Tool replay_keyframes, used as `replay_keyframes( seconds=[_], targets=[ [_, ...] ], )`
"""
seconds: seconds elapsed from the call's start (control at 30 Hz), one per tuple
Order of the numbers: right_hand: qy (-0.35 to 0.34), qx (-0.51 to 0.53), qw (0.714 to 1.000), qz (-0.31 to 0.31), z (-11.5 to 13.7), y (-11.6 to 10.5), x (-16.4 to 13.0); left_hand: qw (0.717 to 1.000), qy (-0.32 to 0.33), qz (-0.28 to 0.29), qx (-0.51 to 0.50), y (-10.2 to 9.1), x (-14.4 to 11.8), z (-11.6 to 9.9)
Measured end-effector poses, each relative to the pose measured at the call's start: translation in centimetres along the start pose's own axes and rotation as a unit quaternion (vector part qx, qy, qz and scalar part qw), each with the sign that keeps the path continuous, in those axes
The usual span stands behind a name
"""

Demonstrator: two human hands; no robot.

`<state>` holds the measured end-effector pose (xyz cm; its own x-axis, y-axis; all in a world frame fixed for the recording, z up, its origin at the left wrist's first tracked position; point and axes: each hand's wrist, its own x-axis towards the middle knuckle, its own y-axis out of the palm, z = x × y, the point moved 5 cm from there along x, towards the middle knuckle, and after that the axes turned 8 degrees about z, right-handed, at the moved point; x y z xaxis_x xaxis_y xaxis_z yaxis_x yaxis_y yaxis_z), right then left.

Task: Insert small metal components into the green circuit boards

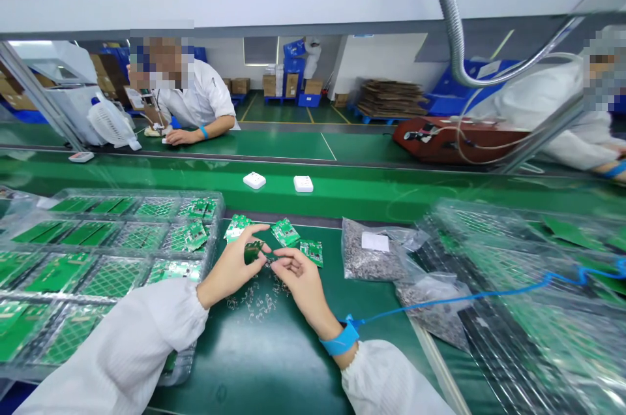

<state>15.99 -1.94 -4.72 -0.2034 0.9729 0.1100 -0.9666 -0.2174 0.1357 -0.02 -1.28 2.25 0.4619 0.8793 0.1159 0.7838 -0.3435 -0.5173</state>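
White sleeves of the person's own arms fill the near edge, and from them both hands meet over the dark green tabletop (274,363). Fingers (258,230) of the left hand (233,266) are pinched around a small dark green circuit board (253,250), held just above the mat and tilted toward the right hand. Fingers (287,255) of the right hand (300,281) are curled narrowly together close beside that board; whether they grip a tiny part I cannot tell. A bright blue wrist strap (342,340) circles the right wrist, and its thin blue cord (469,297) trails off to the right. Small clear loose parts (254,301) lie scattered on the mat beneath the hands. Just beyond the fingers lie several light green populated circuit boards (285,232). To the left sits a clear plastic compartment tray (117,252) stocked with green boards; to the right, clear plastic bags of small grey components (364,258). Farther off, two white square plastic housings (254,180) rest on the green conveyor belt (342,190), and a co-worker in white (195,102) sits across it.
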Motion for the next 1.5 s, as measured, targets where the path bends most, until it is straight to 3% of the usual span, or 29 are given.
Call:
replay_keyframes(
  seconds=[0.73, 0.87, 1.0, 1.07, 1.27, 1.43, 1.5],
  targets=[
    [0.012, -0.003, 0.999, 0.031, 0.6, 0.5, -0.3, 1.000, -0.004, 0.021, -0.012, 0.1, 0.0, 0.0],
    [-0.003, -0.004, 1.000, 0.023, 1.1, 0.6, -0.5, 0.998, -0.045, 0.031, -0.031, 0.3, 0.0, 0.5],
    [-0.022, -0.019, 1.000, -0.006, 1.5, 0.4, -0.7, 0.971, -0.126, 0.038, -0.201, 1.0, 0.0, 2.6],
    [-0.030, -0.027, 0.999, -0.016, 1.6, 0.3, -0.8, 0.958, -0.135, 0.046, -0.251, 1.3, 0.1, 3.1],
    [-0.041, -0.039, 0.998, -0.025, 1.9, 0.2, -0.8, 0.986, -0.091, 0.066, -0.120, 0.5, 0.5, 2.2],
    [-0.050, -0.055, 0.997, -0.034, 2.0, 0.1, -1.0, 0.954, -0.194, 0.004, -0.228, -0.1, -0.1, 3.5],
    [-0.056, -0.059, 0.996, -0.040, 2.0, 0.1, -1.1, 0.944, -0.207, -0.006, -0.255, -0.1, -0.3, 3.8]
  ],
)
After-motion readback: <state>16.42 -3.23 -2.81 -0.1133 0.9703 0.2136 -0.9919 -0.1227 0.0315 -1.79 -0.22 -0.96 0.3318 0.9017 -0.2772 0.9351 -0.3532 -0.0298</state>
